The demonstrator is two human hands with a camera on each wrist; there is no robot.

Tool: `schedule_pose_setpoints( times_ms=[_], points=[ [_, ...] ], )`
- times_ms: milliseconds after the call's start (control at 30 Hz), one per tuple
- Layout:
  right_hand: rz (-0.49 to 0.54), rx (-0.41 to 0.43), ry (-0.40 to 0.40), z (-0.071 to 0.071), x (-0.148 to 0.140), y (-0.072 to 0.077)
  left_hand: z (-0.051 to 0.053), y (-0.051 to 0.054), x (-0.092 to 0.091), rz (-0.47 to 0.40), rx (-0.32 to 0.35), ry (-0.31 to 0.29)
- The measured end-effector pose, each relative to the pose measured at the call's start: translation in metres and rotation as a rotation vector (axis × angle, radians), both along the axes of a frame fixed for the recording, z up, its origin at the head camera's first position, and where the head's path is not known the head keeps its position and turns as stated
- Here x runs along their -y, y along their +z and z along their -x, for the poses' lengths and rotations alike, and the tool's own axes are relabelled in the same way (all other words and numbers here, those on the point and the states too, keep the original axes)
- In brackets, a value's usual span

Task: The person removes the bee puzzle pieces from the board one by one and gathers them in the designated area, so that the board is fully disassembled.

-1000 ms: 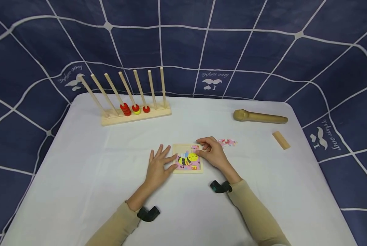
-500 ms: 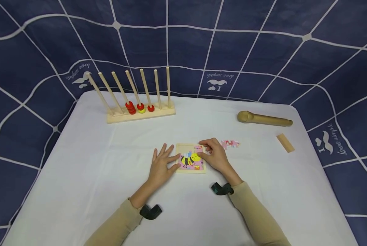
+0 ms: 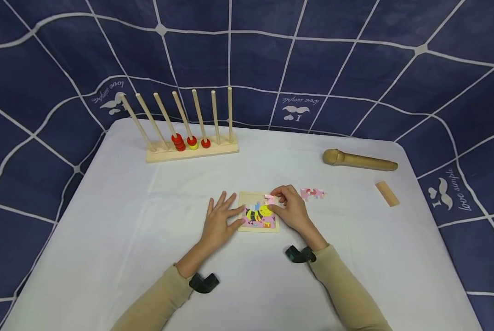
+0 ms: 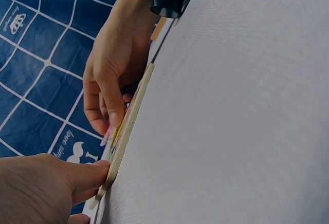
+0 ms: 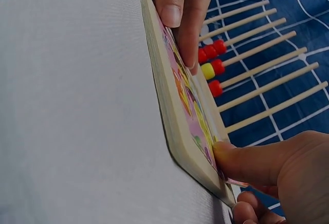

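I'd call the bee puzzle (image 3: 259, 217) mostly done, lying on the surface (image 3: 180, 207), top strip left to fill. I've got the left hand (image 3: 218, 224) spread against its frame (image 3: 255, 230), the right hand (image 3: 292, 208) pinching a pink piece (image 3: 269, 198); loose pink bits (image 3: 313, 193) remain.

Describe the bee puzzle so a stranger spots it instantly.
On the white table, look below the wooden peg rack in the head view, between the left hand and right hand. The bee puzzle is the pale-rimmed square there, the only thing picturing a striped bee.
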State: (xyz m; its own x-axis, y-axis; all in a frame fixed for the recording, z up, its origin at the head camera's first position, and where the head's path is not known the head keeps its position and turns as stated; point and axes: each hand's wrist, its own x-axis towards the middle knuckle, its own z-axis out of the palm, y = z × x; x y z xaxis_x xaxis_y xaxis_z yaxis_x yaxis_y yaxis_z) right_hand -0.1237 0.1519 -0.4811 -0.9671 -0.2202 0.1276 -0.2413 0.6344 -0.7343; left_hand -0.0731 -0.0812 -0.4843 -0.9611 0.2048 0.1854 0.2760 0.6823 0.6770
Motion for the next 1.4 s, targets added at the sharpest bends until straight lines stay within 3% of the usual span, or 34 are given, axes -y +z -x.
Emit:
schedule_pose_setpoints(
  times_ms=[367,467,633,767,933,1067,1200,1300,1400],
  points=[
    [0.125,-0.009,0.025,0.001,-0.006,0.002,0.005,0.001,-0.004,0.007,-0.005,-0.009],
    [0.206,0.004,0.018,0.000,-0.006,0.005,0.005,0.001,-0.005,0.005,-0.004,-0.013],
    [0.406,0.117,-0.002,0.003,-0.010,0.015,0.004,0.001,-0.003,0.005,0.004,-0.008],
    [0.509,0.182,-0.049,0.005,-0.026,0.027,0.003,0.000,-0.001,0.001,0.016,0.002],
    [0.563,0.146,-0.190,0.006,-0.067,0.040,0.002,-0.001,0.001,-0.003,0.018,-0.002],
    [0.545,0.097,-0.352,0.007,-0.104,0.041,0.002,-0.002,0.001,-0.005,0.020,0.000],
    [0.401,0.102,-0.485,0.008,-0.131,0.037,0.001,-0.002,0.002,-0.010,0.021,0.004],
    [0.317,0.130,-0.536,0.008,-0.140,0.032,0.001,-0.002,0.002,-0.013,0.023,0.005],
    [0.302,0.155,-0.558,0.008,-0.145,0.026,0.001,-0.002,0.002,-0.017,0.024,0.004]
  ],
)
